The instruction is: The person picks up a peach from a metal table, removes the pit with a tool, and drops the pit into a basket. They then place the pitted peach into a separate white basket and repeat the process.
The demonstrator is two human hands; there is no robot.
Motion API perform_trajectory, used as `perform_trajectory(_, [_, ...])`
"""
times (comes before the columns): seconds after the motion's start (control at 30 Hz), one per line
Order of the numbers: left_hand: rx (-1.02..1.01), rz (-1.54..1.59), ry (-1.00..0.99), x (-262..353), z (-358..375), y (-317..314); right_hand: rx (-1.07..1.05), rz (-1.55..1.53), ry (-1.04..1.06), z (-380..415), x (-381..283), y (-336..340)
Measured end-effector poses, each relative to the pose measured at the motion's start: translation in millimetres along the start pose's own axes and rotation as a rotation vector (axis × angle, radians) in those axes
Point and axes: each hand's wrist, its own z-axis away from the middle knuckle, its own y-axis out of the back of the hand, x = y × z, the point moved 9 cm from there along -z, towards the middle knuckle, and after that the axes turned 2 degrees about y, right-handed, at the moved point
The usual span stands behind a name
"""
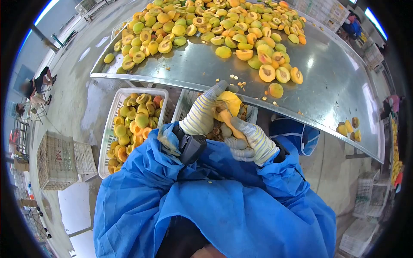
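Observation:
My left hand, in a striped knit glove, is closed around a yellow peach half above the table's near edge. My right hand, gloved the same way, grips a slim tan tool that looks like a pitting spoon. Its upper end touches the peach half; the exact tip is hard to make out. Beneath my hands stands a white crate holding brownish pieces that look like pits, partly hidden by my arms. Many halved peaches are heaped on the metal table.
A white basket of peach halves stands at the left, below the table edge. Several dark-centred pieces lie on the table's right corner. Stacked crates are on the floor at left. A person sits farther back.

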Motion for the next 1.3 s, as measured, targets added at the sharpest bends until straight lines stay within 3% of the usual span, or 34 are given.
perform_trajectory(0.13, [-0.047,0.187,0.150,-13.5,-1.2,1.8,-0.017,0.001,-0.006,1.4,4.0,-7.4])
perform_trajectory(0.23, [0.009,0.092,-0.010,-1.8,-7.7,7.6,0.027,0.130,0.043,7.8,-3.1,-7.8])
perform_trajectory(0.37, [-0.046,0.100,-0.117,19.3,-5.3,2.1,0.163,0.450,0.152,25.4,-25.6,-1.3])
perform_trajectory(0.5, [-0.036,-0.019,-0.175,21.1,-9.1,14.6,0.333,0.572,0.278,23.4,-40.3,16.5])
perform_trajectory(0.6, [0.001,-0.092,-0.184,21.7,-3.1,10.1,0.466,0.854,0.329,18.6,-48.2,25.0])
perform_trajectory(0.67, [0.008,-0.096,-0.172,22.2,3.6,3.9,0.478,1.425,0.635,17.6,-61.2,17.6])
perform_trajectory(0.7, [0.036,-0.169,-0.202,26.3,5.7,7.0,0.473,1.710,0.790,20.0,-62.5,0.5])
perform_trajectory(0.73, [0.062,-0.242,-0.233,32.4,8.8,11.5,0.507,1.642,0.567,19.9,-60.7,12.2])
perform_trajectory(0.8, [0.122,-0.499,-0.414,60.0,21.5,10.0,0.478,1.698,0.523,25.6,-61.3,13.3])
perform_trajectory(0.87, [0.326,-1.015,-0.439,86.2,46.3,24.3,0.511,1.779,0.438,37.5,-64.9,12.1])
perform_trajectory(0.9, [0.444,-1.423,-0.554,107.8,67.2,14.6,0.523,1.793,0.387,40.7,-64.9,12.1])
perform_trajectory(0.93, [0.508,-1.456,-0.384,112.2,72.9,38.7,0.530,1.803,0.335,42.6,-63.9,13.2])
perform_trajectory(0.97, [0.498,-1.713,-0.350,122.2,80.8,42.1,0.533,1.812,0.283,43.7,-61.9,13.6])
perform_trajectory(1.0, [0.597,-1.717,-0.171,127.1,85.6,65.5,0.537,1.835,0.282,45.4,-61.4,9.0])
perform_trajectory(1.03, [0.682,-1.841,-0.200,133.4,90.4,98.1,0.519,1.833,0.329,45.9,-61.2,4.6])
perform_trajectory(1.1, [0.582,-2.144,-0.502,144.4,84.8,71.5,0.482,1.831,0.419,47.0,-60.5,-4.3])
perform_trajectory(1.23, [0.311,-1.818,-0.406,128.6,17.2,34.3,0.525,1.634,0.598,56.9,-77.8,-18.3])
perform_trajectory(1.27, [0.053,-1.590,-0.480,102.1,-16.3,12.2,0.492,1.392,0.664,62.1,-78.4,-22.2])
perform_trajectory(1.3, [-0.082,-1.613,-0.484,79.3,-44.7,-16.4,0.498,1.379,0.736,65.5,-78.8,-23.4])
